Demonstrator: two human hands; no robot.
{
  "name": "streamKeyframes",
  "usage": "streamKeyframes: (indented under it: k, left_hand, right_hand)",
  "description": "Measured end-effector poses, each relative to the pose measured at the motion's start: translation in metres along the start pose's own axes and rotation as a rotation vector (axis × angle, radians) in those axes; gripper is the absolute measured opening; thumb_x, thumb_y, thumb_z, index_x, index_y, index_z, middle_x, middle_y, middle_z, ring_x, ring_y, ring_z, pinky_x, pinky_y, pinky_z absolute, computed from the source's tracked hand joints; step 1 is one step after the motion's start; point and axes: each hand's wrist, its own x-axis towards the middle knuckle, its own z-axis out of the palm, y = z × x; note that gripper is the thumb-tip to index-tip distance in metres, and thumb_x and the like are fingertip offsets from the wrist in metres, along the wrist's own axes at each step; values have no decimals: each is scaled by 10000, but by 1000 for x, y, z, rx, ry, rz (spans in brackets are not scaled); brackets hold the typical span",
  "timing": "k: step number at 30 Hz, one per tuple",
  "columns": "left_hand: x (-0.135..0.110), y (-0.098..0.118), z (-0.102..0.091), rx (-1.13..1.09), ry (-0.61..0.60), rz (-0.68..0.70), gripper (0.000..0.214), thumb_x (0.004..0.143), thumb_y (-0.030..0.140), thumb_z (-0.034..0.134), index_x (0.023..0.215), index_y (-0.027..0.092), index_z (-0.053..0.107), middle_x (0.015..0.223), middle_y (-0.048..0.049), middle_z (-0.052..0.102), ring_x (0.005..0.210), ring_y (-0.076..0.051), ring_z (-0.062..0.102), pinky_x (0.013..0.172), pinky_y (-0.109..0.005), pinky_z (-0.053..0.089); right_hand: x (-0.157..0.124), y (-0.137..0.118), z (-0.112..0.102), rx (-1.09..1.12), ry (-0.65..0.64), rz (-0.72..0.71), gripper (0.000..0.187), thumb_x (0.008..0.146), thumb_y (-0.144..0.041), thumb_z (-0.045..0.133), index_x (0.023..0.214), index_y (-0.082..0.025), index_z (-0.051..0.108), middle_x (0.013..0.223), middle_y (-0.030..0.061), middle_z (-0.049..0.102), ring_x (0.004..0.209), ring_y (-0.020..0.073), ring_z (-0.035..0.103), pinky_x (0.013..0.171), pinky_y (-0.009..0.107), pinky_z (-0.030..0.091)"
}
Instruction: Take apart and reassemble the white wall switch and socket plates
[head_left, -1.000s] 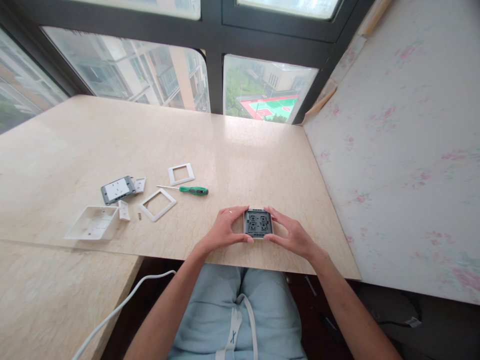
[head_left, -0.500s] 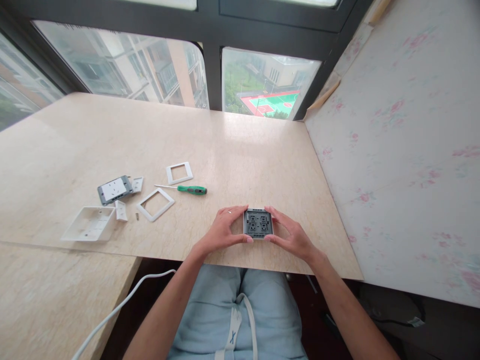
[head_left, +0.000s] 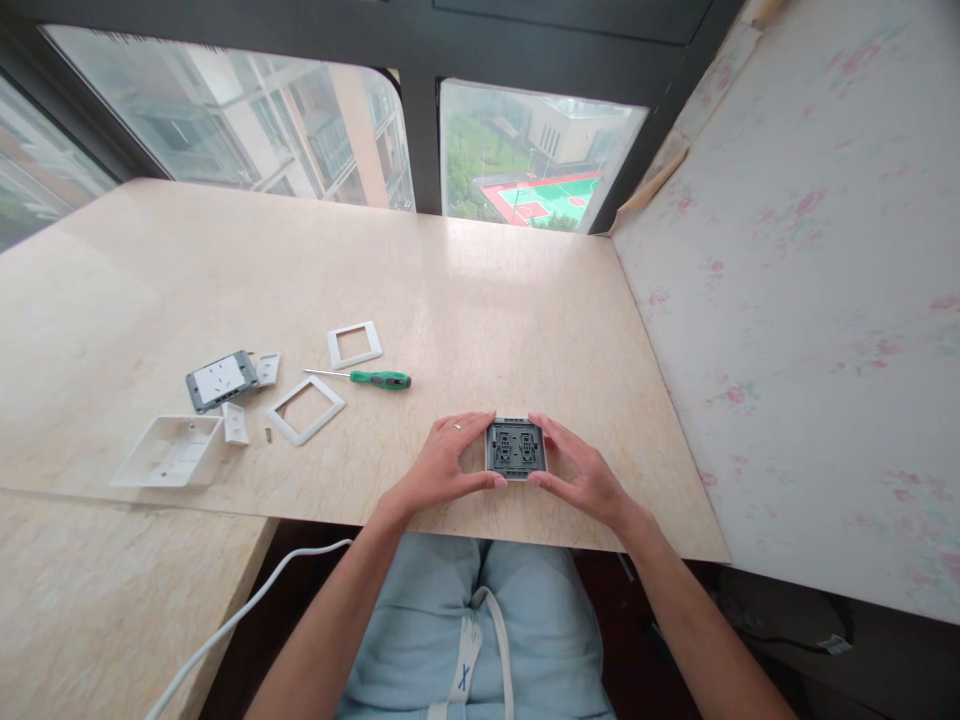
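A dark grey square wall switch (head_left: 516, 449) with a pale rim lies between my hands near the counter's front edge, its mechanism facing up. My left hand (head_left: 450, 462) grips its left corners between thumb and fingers. On the opposite side my right hand (head_left: 582, 466) holds the right corners the same way. Left of my hands is a green-handled screwdriver (head_left: 381, 380). Beside it are two white frames, one behind (head_left: 355, 345) and one nearer me (head_left: 306, 410).
Farther left, a socket module (head_left: 221, 380) sits near a white mounting box (head_left: 169, 452). Small white covers (head_left: 235, 424) and a screw (head_left: 268, 435) lie around them. A papered wall (head_left: 795, 330) bounds the right side; windows stand behind. A white cable (head_left: 247, 605) hangs at lower left.
Both hands keep the same hold on the wall switch. The view has shifted slightly, so the things on the left appear a little farther left.
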Motion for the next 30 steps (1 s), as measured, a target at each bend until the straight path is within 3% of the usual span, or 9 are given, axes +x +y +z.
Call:
streamKeyframes:
  k: [14,21,30]
  left_hand:
    - [-1,12,-7,176,-68,2,795,868,600,593,1510,218,322,1542,-142,408,1438,-308,364,1163,-476,322]
    - [3,15,-11,180,-87,-22,828,820,630,634,1483,211,370,1515,-154,444,1413,-329,403,1146,-482,350]
    - [-3,4,-4,122,-58,2,821,830,637,625,1505,271,336,1517,-96,456,1426,-298,371,1148,-464,290]
  right_hand:
    - [3,-9,-5,-86,-43,15,760,881,-438,661,1537,-308,299,1518,86,463,1395,292,442,1141,523,406]
    - [0,-5,-1,42,-33,77,758,863,-446,683,1522,-314,332,1529,79,450,1409,282,423,1132,507,418]
    - [-4,-1,10,180,35,101,761,860,-445,689,1520,-321,331,1556,81,410,1424,278,400,1149,492,390]
